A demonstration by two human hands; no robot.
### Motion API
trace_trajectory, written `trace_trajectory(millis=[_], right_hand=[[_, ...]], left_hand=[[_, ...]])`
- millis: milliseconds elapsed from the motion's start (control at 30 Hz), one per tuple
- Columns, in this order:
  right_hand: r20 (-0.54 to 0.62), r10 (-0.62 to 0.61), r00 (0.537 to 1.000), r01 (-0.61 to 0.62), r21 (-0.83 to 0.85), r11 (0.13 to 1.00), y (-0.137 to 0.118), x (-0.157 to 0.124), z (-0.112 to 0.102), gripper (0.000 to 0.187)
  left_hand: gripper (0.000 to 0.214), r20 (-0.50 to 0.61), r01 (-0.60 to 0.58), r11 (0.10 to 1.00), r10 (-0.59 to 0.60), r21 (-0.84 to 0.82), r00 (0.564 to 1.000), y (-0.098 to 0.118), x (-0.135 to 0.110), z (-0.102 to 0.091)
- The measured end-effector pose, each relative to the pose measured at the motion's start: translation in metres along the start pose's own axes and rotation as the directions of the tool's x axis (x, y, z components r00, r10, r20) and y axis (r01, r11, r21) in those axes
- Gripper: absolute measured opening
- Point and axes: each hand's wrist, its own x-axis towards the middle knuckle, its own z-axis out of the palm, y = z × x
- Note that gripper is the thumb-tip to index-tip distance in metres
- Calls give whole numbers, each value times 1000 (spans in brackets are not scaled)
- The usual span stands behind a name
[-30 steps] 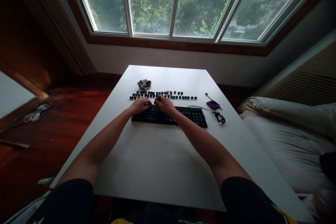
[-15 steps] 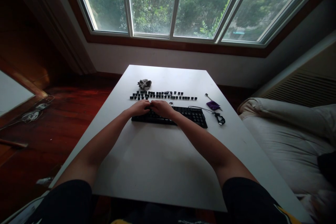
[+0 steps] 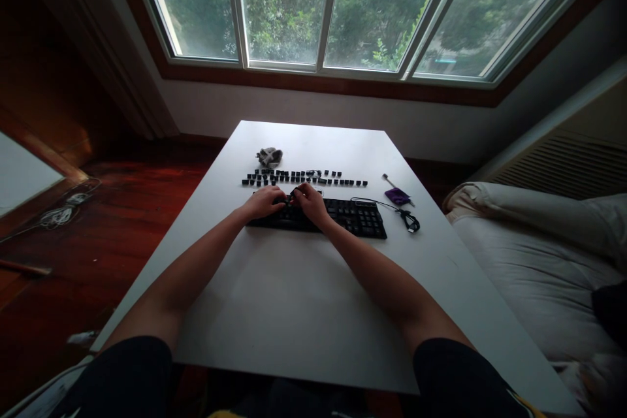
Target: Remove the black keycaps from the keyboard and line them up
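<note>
A black keyboard lies across the white table, some of its keys in place on the right part. My left hand rests over its left end, fingers bent and closed against it. Just to the right, my right hand is above the keyboard, fingers pinched around something small and dark that I cannot make out. Beyond the hands, loose black keycaps lie in rough rows. My hands hide much of the keyboard's left half.
A crumpled grey cloth lies behind the keycaps. To the right are a purple cloth or pouch, a small brush-like tool and the coiled cable. The white table stands before a window, beside a pale-covered bed.
My hands were close together over the keyboard's left part. They have drawn slightly apart, the right one moving right and lifting its fingers, the left one turning a little.
</note>
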Motion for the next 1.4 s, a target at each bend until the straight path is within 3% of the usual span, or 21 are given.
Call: trace_trajectory(millis=[167,433,767,900,1033,1200,1400], right_hand=[[8,-49,999,49,-60,997,-2,-5,-1,23],[29,-144,989,146,-144,979,-12,-15,-4,22],[-77,-108,991,103,-59,993,-11,-24,-13,26],[-100,-101,990,97,-50,994,-7,-25,-16,28],[-103,-84,991,81,-27,996,-4,-28,-17,29],[-100,-78,992,76,-24,997,-2,-30,-20,27],[-110,-80,991,75,-44,996,-1,-30,-23,26]], left_hand=[[29,-21,43,989,-47,-142,999,4,4,2],[31,46,55,990,-49,-131,998,8,9,10],[34,-4,85,939,-92,-334,996,-1,19,12],[36,-120,188,951,-222,-244,968,-11,27,14],[35,-225,269,963,-269,-30,937,-21,41,19],[25,-260,299,942,-254,153,932,-29,59,24],[23,-264,361,912,-305,197,915,-38,71,30]])
